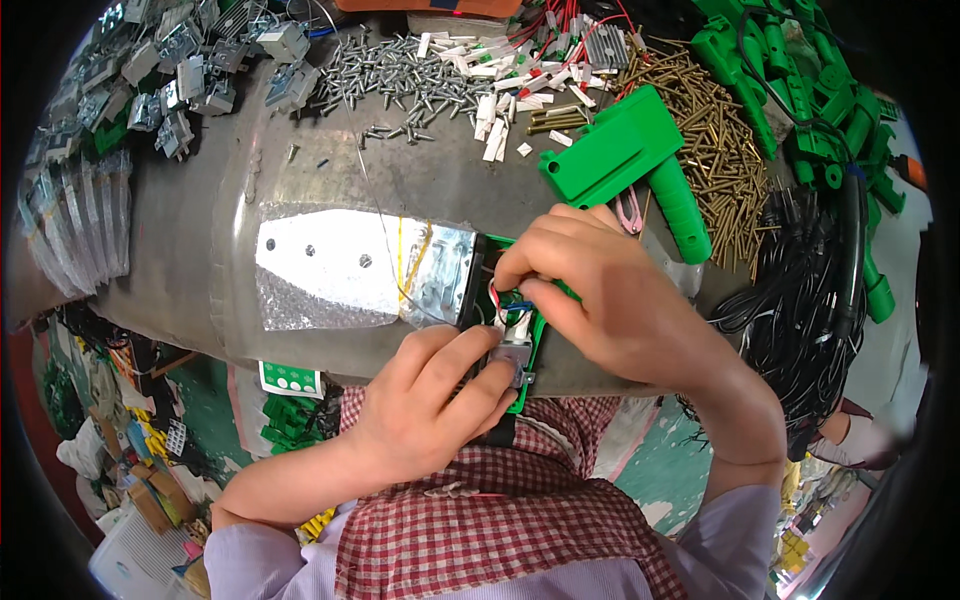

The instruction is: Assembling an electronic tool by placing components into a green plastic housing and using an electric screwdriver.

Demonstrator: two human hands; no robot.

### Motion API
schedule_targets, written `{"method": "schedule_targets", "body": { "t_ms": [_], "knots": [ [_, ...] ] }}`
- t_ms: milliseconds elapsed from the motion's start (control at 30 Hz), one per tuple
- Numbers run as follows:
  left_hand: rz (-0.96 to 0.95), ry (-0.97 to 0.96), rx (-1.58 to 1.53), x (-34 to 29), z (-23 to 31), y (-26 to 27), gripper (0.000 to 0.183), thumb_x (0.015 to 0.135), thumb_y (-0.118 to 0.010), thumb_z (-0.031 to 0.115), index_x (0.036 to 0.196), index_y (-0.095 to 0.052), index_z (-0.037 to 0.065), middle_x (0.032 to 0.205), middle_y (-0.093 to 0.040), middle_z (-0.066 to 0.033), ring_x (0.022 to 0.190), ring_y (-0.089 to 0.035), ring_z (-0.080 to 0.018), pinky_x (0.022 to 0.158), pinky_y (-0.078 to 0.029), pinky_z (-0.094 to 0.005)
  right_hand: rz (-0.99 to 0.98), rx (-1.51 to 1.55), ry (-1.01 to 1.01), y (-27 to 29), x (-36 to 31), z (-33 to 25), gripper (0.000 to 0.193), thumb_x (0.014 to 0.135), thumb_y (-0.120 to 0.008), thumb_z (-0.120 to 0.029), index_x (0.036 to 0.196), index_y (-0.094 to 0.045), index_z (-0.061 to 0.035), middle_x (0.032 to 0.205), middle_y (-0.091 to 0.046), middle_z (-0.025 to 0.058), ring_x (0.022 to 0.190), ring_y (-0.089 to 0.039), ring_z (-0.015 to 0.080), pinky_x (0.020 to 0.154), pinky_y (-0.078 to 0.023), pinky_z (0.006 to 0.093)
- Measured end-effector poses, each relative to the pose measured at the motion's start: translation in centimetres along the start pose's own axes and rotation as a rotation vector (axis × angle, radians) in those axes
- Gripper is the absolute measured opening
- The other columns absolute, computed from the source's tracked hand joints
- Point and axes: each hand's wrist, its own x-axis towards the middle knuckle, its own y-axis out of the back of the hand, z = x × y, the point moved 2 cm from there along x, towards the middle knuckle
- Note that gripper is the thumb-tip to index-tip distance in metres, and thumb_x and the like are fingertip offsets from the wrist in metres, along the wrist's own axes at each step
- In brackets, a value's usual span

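Note:
A green plastic housing [536, 352] sits open near the bench's front edge, with a small metal component [514, 353], white connectors and thin red, white and blue wires [496, 296] inside. My left hand [425, 400] is closed, its fingertips gripping the metal component. Above the wires my right hand [590, 285] is closed in a pinch of thumb and forefinger; the fingers hide what is between them. Joined to the housing on its left is a flat metal plate [330, 262] in bubble wrap, tied with a yellow band [402, 262]. A green pistol-shaped shell [620, 150] lies just beyond my right hand.
Loose screws [400, 80], white connector pieces [490, 125] and long brass screws [725, 160] spread across the bench's far side. Metal components [180, 80] pile at far left, above wrapped packets [80, 220]. Black cables [800, 310] and more green shells [800, 70] crowd the right.

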Motion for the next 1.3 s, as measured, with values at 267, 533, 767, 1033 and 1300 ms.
{"method": "schedule_targets", "body": {
  "t_ms": [267,533,767,1033,1300],
  "knots": [
    [0.02,-0.012,0.01,-0.1,-0.1,0.1,0.046,0.061,-0.079,0.01,0.102,-0.059,0.007,0.113,-0.058,-0.0133,0.089,-0.056,-0.0305,0.071,-0.05,-0.038,-0.124,-0.13,-0.012,0.7,1.1,-0.8,0.014,0.08,-0.063,-0.004,0.094,-0.062,-0.0073,0.086,-0.061,0.0052,0.083,-0.055,0.023,0.084,-0.035,0.0366],
    [0.019,-0.019,0.022,-0.1,-0.1,0.0,0.045,0.061,-0.079,0.01,0.101,-0.06,0.008,0.112,-0.058,-0.0115,0.089,-0.056,-0.0302,0.069,-0.05,-0.0365,0.048,0.074,-0.173,-0.7,0.6,-0.8,0.017,0.079,-0.064,-0.004,0.093,-0.058,-0.009,0.079,-0.061,0.0038,0.082,-0.058,0.0228,0.083,-0.034,0.0373],
    [0.0,0.002,0.029,-0.1,0.0,0.1,0.044,0.062,-0.079,0.011,0.101,-0.06,0.008,0.111,-0.058,-0.0109,0.09,-0.056,-0.0301,0.069,-0.051,-0.0367,-0.148,-0.284,-0.009,0.8,1.5,-2.2,0.013,0.08,-0.064,-0.004,0.091,-0.063,-0.0098,0.079,-0.059,0.005,0.081,-0.055,0.022,0.077,-0.035,0.035],
    [0.016,-0.017,0.018,0.0,0.0,0.1,0.031,0.071,-0.068,0.013,0.101,-0.061,0.006,0.109,-0.058,-0.0121,0.091,-0.058,-0.028,0.071,-0.053,-0.0353,-0.238,-0.262,0.051,0.8,1.6,-1.3,0.005,0.082,-0.059,-0.006,0.086,-0.06,-0.0097,0.078,-0.053,0.0048,0.083,-0.051,0.0238,0.079,-0.034,0.0362],
    [0.059,-0.045,0.01,-0.3,-0.3,-0.1,0.045,0.059,-0.081,0.011,0.1,-0.061,0.009,0.109,-0.058,-0.0087,0.091,-0.057,-0.0297,0.069,-0.052,-0.0359,-0.203,-0.647,0.069,0.2,1.7,-4.1,0.01,0.066,-0.064,-0.006,0.075,-0.061,-0.0029,0.085,-0.054,0.0096,0.088,-0.05,0.0262,0.078,-0.035,0.0384]
  ]
}}
